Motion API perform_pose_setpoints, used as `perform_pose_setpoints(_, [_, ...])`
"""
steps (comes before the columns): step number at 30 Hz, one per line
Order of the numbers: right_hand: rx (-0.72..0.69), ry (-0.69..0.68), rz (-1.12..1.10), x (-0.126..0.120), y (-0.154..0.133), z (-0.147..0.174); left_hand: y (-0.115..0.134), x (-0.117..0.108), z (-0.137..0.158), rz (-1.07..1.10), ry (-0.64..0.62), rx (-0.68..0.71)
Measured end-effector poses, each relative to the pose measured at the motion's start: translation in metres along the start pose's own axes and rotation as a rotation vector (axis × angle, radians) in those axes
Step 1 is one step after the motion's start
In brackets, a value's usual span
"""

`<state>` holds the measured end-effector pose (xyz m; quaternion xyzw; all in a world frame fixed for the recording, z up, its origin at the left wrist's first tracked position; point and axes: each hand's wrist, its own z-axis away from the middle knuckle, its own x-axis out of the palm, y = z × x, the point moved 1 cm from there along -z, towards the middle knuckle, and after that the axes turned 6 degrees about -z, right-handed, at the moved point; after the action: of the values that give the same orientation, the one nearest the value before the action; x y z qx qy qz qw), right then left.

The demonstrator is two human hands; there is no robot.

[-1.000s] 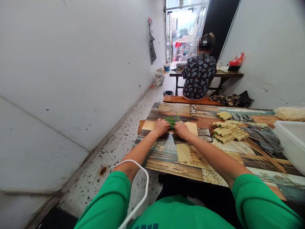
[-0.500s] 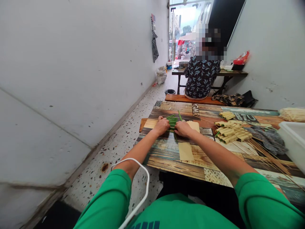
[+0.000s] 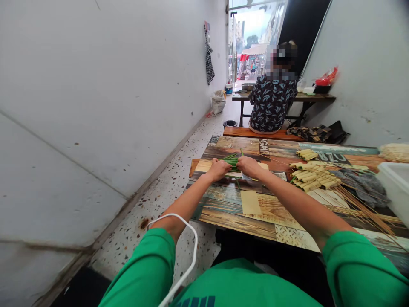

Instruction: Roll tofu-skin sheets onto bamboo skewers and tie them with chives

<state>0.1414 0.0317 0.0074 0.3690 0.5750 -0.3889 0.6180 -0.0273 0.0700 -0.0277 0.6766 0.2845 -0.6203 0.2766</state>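
A bundle of long green stalks, like chives (image 3: pixel 230 159), lies crosswise between my two hands over the table. My left hand (image 3: pixel 220 169) is closed on the bundle's left part. My right hand (image 3: pixel 249 166) grips its right part, fingers pinched together, with one stalk poking up beyond them. A pale yellow sheet (image 3: pixel 251 202), like tofu skin, lies flat on the near side of my right hand. Another such sheet (image 3: pixel 263 166) shows partly behind that hand. Further right are several yellow rolls (image 3: pixel 311 175) on thin skewers, with green ends visible in some.
Loose wooden skewers (image 3: pixel 367 211) and a grey cloth (image 3: pixel 361 185) lie at the right of the patterned table (image 3: pixel 217 209), beside a white plastic bin (image 3: pixel 396 183). A person (image 3: pixel 273 102) sits on a bench ahead, back turned. A white cable (image 3: pixel 194 256) loops over my left forearm.
My right hand has risen slightly and shifted away from me, still gripping the chives. The left hand stays almost in place. The whole view has shifted a little.
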Motion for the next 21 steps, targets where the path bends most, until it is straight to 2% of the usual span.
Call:
perform_pose_setpoints(3, [-0.028, 0.034, 0.015, -0.005, -0.002, 0.006, 0.006, -0.005, -0.004, 0.01, -0.047, -0.006])
perform_pose_setpoints(7, [-0.068, 0.166, 0.062, -0.006, -0.014, 0.01, 0.01, -0.012, -0.01, 0.144, -0.047, -0.005])
perform_pose_setpoints(11, [0.021, 0.097, 0.01, -0.006, -0.018, 0.011, 0.009, -0.016, -0.01, 0.247, -0.072, 0.039])
perform_pose_setpoints(15, [0.066, 0.035, -0.028, -0.011, -0.009, 0.017, 0.005, -0.023, -0.006, 0.339, -0.022, 0.06])
perform_pose_setpoints(21, [0.111, 0.056, -0.116, -0.025, -0.013, 0.026, 0.024, -0.038, -0.005, 0.174, -0.016, 0.048])
